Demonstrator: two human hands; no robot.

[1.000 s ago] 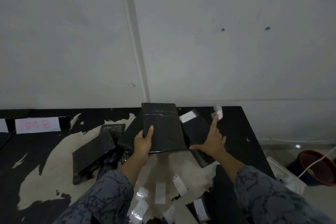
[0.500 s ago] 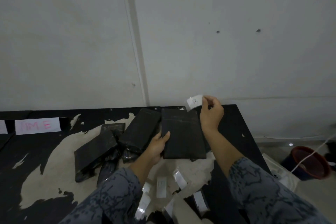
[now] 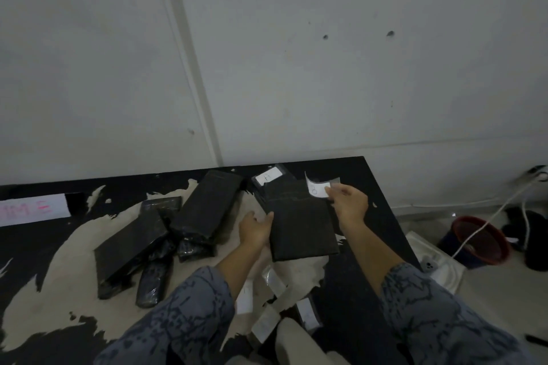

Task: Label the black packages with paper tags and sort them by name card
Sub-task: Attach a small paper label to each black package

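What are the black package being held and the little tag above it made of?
The black package looks wrapped in thin, faintly glossy plastic film; creases catch light near its top. The tag in the right hand looks like white paper backed by clear tape or plastic: one corner curls and a see-through edge shows. Both are guesses.

Black tabletop [image 3: 370,187], surface worn to pale patches. On it: black packages [image 3: 204,210], loose paper tags [image 3: 274,281], name card [image 3: 32,209], lettering possibly "NAME".
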